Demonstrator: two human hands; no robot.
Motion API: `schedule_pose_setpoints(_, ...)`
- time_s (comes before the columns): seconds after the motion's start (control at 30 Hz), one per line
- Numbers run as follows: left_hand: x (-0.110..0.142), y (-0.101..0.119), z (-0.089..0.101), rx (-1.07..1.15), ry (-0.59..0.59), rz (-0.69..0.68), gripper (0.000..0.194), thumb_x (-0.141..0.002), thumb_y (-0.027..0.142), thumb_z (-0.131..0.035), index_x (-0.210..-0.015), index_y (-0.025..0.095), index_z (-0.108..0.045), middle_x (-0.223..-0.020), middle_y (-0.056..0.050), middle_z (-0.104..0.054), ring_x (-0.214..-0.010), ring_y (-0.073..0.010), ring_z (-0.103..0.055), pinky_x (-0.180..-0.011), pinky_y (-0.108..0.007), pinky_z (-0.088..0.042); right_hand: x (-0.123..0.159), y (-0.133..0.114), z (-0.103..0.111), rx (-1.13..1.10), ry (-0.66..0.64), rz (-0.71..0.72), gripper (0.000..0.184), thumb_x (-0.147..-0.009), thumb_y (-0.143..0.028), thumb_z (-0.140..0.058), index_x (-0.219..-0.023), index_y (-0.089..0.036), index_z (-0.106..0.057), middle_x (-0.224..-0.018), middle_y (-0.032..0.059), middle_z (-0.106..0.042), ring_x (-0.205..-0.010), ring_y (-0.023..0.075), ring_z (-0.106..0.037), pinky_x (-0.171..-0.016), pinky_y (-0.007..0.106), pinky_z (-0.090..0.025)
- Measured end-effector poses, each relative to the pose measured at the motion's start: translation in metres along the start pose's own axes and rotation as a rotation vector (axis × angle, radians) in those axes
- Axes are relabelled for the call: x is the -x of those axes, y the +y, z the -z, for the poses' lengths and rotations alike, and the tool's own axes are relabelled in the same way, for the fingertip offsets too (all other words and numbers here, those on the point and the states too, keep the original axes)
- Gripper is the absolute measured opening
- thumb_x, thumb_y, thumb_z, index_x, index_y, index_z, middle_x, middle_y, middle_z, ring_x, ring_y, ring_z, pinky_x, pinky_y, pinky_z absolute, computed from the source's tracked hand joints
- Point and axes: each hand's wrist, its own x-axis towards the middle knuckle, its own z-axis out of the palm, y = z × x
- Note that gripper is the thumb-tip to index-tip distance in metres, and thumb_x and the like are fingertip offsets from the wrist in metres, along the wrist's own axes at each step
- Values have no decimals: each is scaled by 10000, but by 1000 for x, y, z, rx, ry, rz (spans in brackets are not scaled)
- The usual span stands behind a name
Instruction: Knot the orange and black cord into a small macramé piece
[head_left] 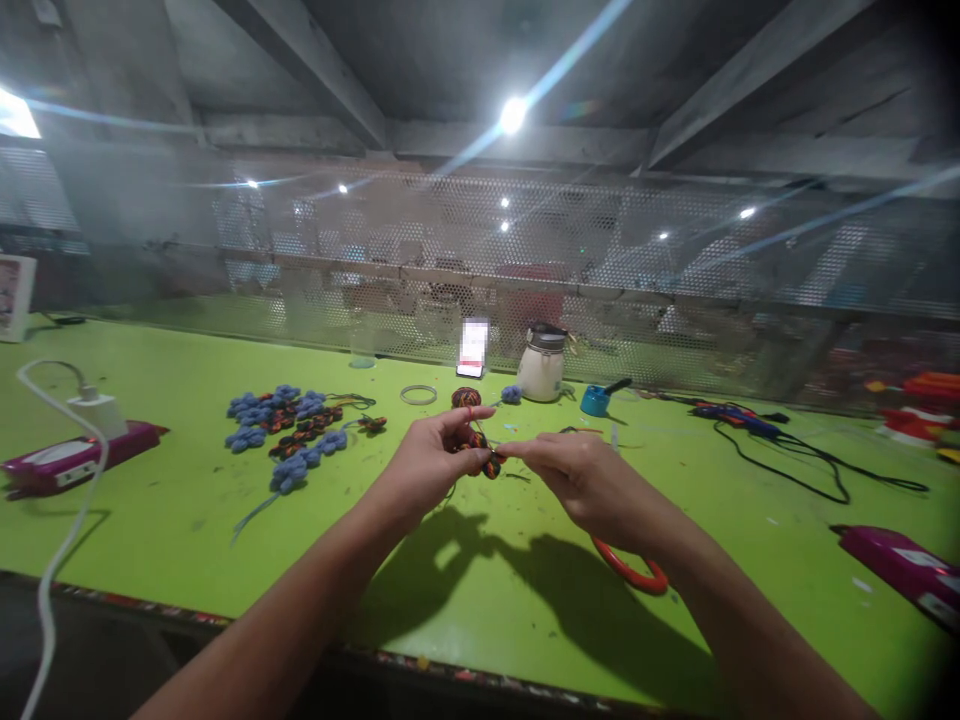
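My left hand (427,460) pinches a small crocheted piece of dark multicoloured yarn (491,466) between thumb and fingers, above the table. A strand of yarn runs over its raised index finger. My right hand (577,475) is closed, its fingertips meeting the piece from the right. It grips a thin crochet hook; only a small bright bit near the yarn shows, and the rest is hidden by the fingers. Just behind my left hand sits a ball of multicoloured yarn (466,397). An orange ring-shaped handle (634,572) lies beneath my right wrist, partly covered.
On the green table (285,560), blue and dark crocheted pieces (292,425) lie left. Farther back stand a phone (472,348), a pale jug (543,365) and a blue pot (595,401). Purple power strips (82,460) flank both sides; a black cord (780,470) trails right. Perforated mesh (420,230) rises behind.
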Motion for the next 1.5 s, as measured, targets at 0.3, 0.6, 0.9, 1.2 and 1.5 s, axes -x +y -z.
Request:
schedule_pose_setpoints(0.3,7,4,-6,-313,160,-279,393,-682,110,-616,-1072,159,-645,-666,-18,-619,-630,-146,-576,-643,-285,-458,-3,-5,-14,-195,190,-40,341,-829,-112,-465,-1076,-233,-667,-852,70,-712,-667,168,-586,-597,283,-398)
schedule_pose_setpoints(0.6,13,-5,-13,-565,248,-603,366,-803,147,-526,-1159,198,-593,-955,-88,-634,-875,-190,-570,-819,-316,-436,-8,-21,-38,-1043,381,-422,204,-756,-272,-614,-916,-165,-680,-484,-48,-484,-357,64,-360,-363,208,-264)
schedule_pose_setpoints(0.9,4,7,-5,233,70,-102,449,-621,112,-710,-1063,143,-645,-679,14,-568,-656,-117,-561,-675,-268,-452,-7,-17,-38,-858,399,-272,176,-811,-251,-561,-937,-175,-658,-549,-26,-518,-419,79,-407,-405,219,-323)
schedule_pose_setpoints(1.2,3,14,11,331,27,-45,297,-594,100,-742,-881,154,-692,-607,25,-580,-582,-95,-558,-613,-239,-398,-3,-1,-19,83,242,148,400,-872,-86,-368,-1213,-163,-564,-740,73,-580,-590,146,-492,-546,276,-376)
schedule_pose_setpoints(1.5,1,11,16,459,-102,45,143,-618,28,-674,-723,118,-639,-689,0,-568,-631,-76,-513,-612,-203,-379,-1,-6,-13,-529,127,-11,350,-850,-115,-444,-1142,-202,-616,-572,-29,-447,-499,89,-335,-465,221,-285)
